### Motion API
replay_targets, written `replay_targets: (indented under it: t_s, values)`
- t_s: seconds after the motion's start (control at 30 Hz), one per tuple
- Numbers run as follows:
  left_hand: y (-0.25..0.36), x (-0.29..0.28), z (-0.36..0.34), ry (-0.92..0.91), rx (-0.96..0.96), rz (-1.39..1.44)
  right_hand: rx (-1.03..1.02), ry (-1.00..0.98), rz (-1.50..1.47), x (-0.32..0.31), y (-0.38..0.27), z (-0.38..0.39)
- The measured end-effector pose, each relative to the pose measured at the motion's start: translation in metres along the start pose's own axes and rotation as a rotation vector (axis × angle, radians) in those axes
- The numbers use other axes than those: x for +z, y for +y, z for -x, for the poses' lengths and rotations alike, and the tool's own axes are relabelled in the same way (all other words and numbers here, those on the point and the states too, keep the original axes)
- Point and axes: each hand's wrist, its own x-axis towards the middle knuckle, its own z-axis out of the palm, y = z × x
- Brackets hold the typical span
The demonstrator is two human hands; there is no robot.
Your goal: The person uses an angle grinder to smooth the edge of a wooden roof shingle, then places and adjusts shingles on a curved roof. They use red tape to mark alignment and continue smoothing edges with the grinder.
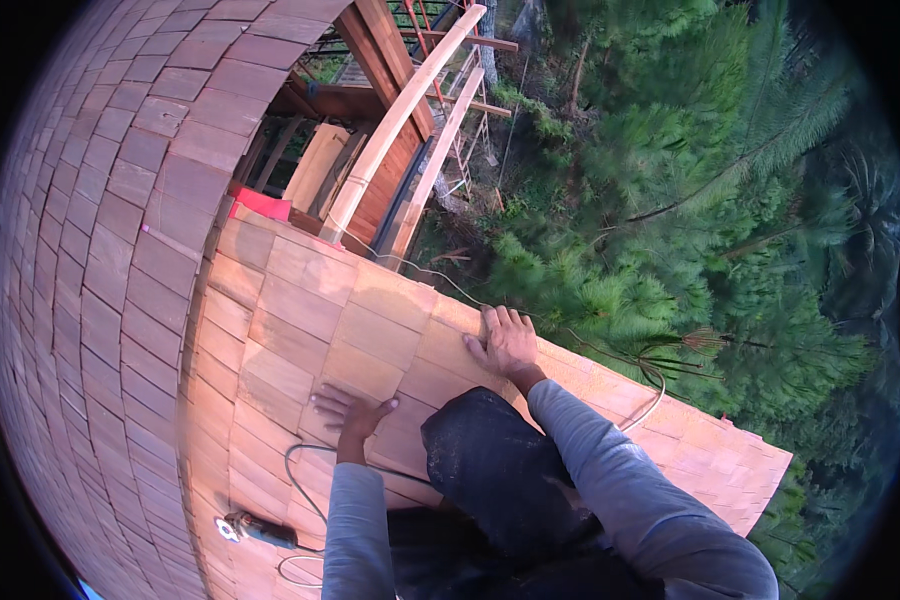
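Note:
My left hand (354,412) rests on the reddish wooden shingles (300,372) with its fingers spread and nothing in it. Farther right, my right hand (504,342) lies flat by the roof's outer edge, its fingers stretched toward the drop and also holding nothing. Between my arms, a dark-clad knee (485,455) presses down near the shingles. To the left of my left forearm, an angle grinder (260,530) with a pale disc lies on the roof, and a dark cord (300,448) loops from near it toward my legs.
A steep shingled slope (120,250) rises at the left. Beyond the far end are open framing, long curved boards (410,115), a red sheet (262,204) and red scaffolding (440,45). A thin cable (440,275) follows the roof edge; pine trees (620,240) stand below on the right.

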Motion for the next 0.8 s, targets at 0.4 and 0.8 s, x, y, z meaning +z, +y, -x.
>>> replay_targets:
  t_s: [0.4, 0.8]
  values:
    - [0.012, 0.036, 0.016, 0.589, 0.033, 0.097, -0.054, -0.222, -0.155, -0.011, 0.015, -0.007]
    - [0.029, 0.043, 0.020, 0.742, -0.020, 0.091, 0.171, -0.567, -0.401, -0.186, 0.118, 0.178]
